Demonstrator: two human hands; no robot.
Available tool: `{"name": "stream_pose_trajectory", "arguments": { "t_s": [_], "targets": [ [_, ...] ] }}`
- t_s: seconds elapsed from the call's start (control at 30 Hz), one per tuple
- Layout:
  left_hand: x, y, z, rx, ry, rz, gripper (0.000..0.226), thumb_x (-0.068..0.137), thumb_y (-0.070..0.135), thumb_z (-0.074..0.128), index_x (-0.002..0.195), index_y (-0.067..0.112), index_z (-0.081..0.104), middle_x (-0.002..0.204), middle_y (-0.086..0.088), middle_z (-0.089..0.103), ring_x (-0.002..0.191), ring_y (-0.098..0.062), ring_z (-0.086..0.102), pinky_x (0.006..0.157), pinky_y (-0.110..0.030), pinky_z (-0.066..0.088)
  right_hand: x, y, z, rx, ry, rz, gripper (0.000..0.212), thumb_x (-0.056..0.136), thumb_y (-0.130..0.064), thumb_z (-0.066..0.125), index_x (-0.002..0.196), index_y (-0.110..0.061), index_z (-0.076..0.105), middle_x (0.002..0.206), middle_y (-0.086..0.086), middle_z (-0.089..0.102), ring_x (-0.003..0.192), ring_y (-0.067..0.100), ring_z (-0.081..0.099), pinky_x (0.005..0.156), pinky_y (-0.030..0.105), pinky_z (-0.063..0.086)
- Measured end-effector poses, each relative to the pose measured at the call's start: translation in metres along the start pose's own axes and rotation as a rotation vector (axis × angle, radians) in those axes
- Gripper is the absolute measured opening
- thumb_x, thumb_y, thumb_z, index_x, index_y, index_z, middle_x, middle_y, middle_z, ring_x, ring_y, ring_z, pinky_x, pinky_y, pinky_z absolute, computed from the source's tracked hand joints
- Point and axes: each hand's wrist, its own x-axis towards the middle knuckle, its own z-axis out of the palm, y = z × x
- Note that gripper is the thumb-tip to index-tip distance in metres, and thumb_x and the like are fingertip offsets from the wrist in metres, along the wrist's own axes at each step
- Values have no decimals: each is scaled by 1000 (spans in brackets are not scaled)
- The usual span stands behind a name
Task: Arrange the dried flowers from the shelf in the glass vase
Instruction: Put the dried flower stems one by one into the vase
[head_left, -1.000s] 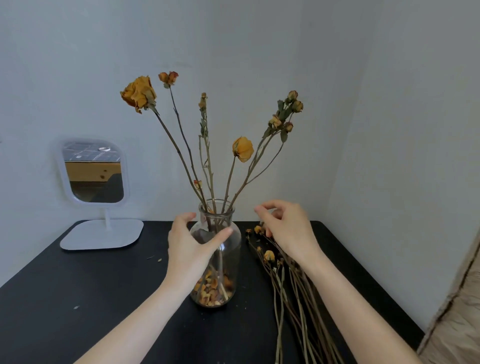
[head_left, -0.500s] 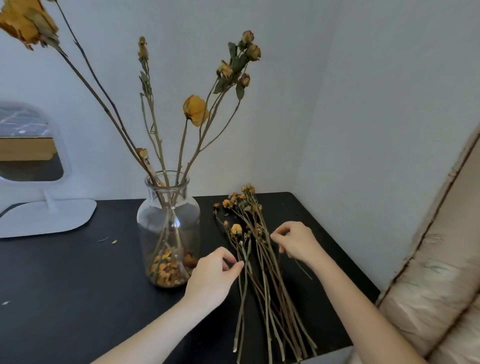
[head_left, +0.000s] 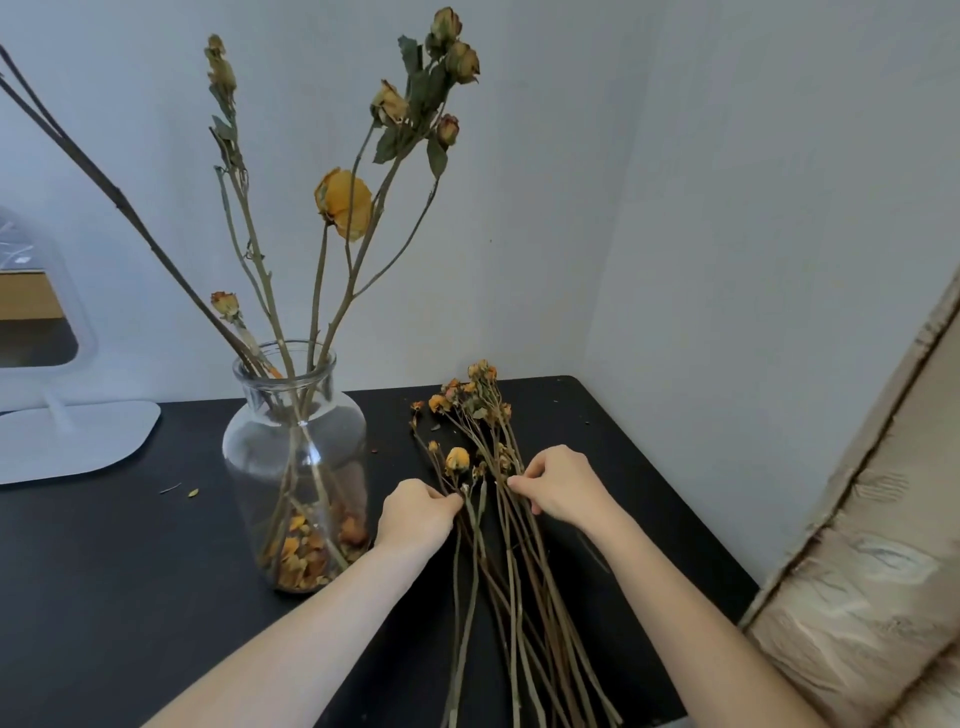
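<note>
Two hands work one loose bundle of stems lying flat on the black table, lower centre of the frame, flower heads pointing toward the back wall. Left hand: fingers curled and pinched at the bundle's left edge, apparently on one or two thin stems; exactly which cannot be told. Right hand: fingertips closed on stems near the middle of the bundle, just below the small orange heads. Step in hand, by judgement: separating a single stem for transfer. Best done by pinching low on the stalk rather than at the head, lifting one stem clear while the other hand pins the rest, since the stalks cross and brittle heads would shed if dragged. Vase: clear glass, narrow neck, upright, left of centre, just beside the bundle and close to the left hand, not touching it. Contents: a layer of orange-brown petals at the bottom; several tall stems fanning out through the neck, among them a yellow bloom and a bud cluster at upper centre. Neck already fairly crowded; a new stem would need to enter near vertical. White mirror: far left, well apart.
</note>
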Motion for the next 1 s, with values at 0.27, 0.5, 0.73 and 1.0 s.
{"name": "stream_pose_trajectory", "arguments": {
  "t_s": [0.27, 0.5, 0.73, 1.0],
  "targets": [
    [-7, 11, -8, 7, 42, 73, 38, 85, 24, 61, 52, 7, 63, 54, -3, 58, 61, -20, 61, 69, -33, 50, 0, -6, -11, 87, 88, -24, 32, 89, -27, 56, 90, 2, 69, 69, 8, 62, 77, 24, 65, 69, 27, 48],
    [-5, 16, -8, -29, 59, 65, 26, 83, 25, 65, 62, 10, 67, 64, -8, 61, 61, -19, 57, 68, -30, 50, -3, -10, -13, 113, 138, -61, 29, 89, -25, 56, 90, 1, 68, 69, 7, 63, 70, 18, 62, 67, 25, 47],
    [-18, 30, -13, -165, 69, 150, 29, 83, 24, 66, 54, 22, 63, 58, 3, 60, 63, -6, 57, 67, -22, 40, -4, -13, -20, 165, 155, -71, 21, 89, -26, 57, 86, -9, 70, 82, 6, 69, 78, 14, 64, 67, 21, 44],
    [-66, 58, -41, -250, 112, 512, 10, 87, 25, 60, 79, 27, 66, 65, 1, 64, 65, -7, 60, 58, -8, 42, -5, -17, -30, 389, 303, -79, 18, 90, -29, 55, 91, -16, 68, 78, -10, 63, 68, -1, 56, 54, 11, 34]
  ]
}}
